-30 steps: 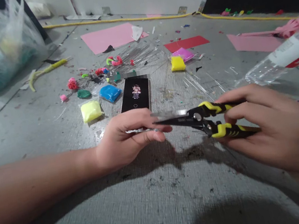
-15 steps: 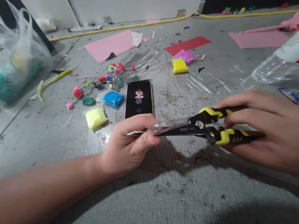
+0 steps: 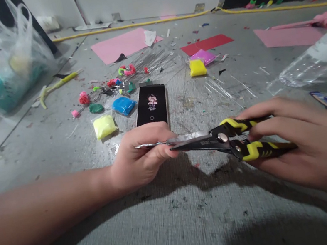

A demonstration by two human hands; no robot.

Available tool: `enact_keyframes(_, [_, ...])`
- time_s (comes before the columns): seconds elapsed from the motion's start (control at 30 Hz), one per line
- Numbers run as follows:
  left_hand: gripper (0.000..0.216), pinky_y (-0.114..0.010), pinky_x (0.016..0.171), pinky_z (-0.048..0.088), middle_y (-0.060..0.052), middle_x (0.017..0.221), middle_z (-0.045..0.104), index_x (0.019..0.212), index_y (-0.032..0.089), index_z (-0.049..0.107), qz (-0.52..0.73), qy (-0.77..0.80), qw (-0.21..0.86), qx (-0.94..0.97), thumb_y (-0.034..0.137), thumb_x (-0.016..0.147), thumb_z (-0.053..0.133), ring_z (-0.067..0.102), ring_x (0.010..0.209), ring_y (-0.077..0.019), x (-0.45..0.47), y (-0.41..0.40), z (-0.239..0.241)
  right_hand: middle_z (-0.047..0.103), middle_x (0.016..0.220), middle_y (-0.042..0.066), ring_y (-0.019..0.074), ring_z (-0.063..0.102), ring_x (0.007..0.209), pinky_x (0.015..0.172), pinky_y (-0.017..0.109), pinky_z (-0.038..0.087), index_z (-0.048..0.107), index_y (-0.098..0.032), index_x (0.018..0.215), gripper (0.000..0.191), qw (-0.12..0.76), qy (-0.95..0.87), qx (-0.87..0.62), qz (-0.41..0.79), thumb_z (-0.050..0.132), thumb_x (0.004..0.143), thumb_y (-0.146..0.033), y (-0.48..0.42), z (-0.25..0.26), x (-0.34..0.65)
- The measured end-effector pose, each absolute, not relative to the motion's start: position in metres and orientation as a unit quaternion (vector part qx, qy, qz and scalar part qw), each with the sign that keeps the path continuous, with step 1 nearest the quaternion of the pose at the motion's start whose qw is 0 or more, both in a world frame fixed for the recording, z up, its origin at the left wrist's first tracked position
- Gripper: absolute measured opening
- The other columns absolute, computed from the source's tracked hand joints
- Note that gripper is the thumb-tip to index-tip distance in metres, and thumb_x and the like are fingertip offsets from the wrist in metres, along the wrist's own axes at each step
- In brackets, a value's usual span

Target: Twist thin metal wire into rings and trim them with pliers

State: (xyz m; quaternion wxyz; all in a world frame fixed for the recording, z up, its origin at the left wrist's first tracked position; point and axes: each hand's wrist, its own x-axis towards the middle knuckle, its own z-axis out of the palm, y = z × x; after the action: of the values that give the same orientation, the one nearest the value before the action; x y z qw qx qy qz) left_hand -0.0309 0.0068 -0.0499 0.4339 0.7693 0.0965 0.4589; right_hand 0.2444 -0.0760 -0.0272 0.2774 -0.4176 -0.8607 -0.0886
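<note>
My left hand (image 3: 143,153) pinches a thin, crinkled silvery strip (image 3: 148,145) between thumb and fingers. My right hand (image 3: 309,143) is wrapped round the black-and-yellow handles of a pair of heavy scissors (image 3: 213,139). Their blades are slightly apart and point left, the tips right at my left thumb and fingertips. One blade looks silver, the other black. Where the strip ends near the blades is hard to make out. Just behind my left hand lies a phone (image 3: 151,105) with its screen lit.
Beyond the hands lie pale yellow (image 3: 104,126), blue (image 3: 124,105) and bright yellow (image 3: 197,67) clay packets. Thin clear sticks (image 3: 156,62), pink paper (image 3: 121,45) and red paper (image 3: 206,44) are scattered behind. A plastic bag (image 3: 13,60) stands left, a bottle (image 3: 313,56) right.
The scissors and my right hand have shifted slightly right, and the tips sit a little differently at my left fingertips. My left hand stays almost where it was.
</note>
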Motion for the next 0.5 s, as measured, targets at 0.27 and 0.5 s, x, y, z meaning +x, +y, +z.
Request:
enact_keyframes(0.27, [0.028,-0.025,0.055,0.041,-0.001,0.064,0.057,0.079,0.014,0.072,0.471,0.098,0.411,0.775,0.037,0.096,0.069,0.051,0.059,-0.0112,-0.0305,0.0078,-0.0501,0.068,0.103,0.01,0.0239,0.068,0.082,0.064,0.036,0.054,0.055,-0.026,0.088,0.009,0.27,-0.856,-0.436,-0.068,0.058,0.095,-0.03,-0.0775,-0.0293,0.2456])
enact_keyframes(0.5, [0.028,-0.022,0.049,0.037,0.001,0.062,0.056,0.082,0.014,0.075,0.471,0.122,0.418,0.767,0.037,0.095,0.069,0.047,0.055,-0.0085,-0.029,0.0057,-0.0487,0.07,0.102,0.009,0.022,0.07,0.079,0.06,0.033,0.054,0.055,-0.025,0.089,0.009,0.285,-0.846,-0.445,-0.069,0.061,0.093,-0.031,-0.0773,-0.0322,0.2451])
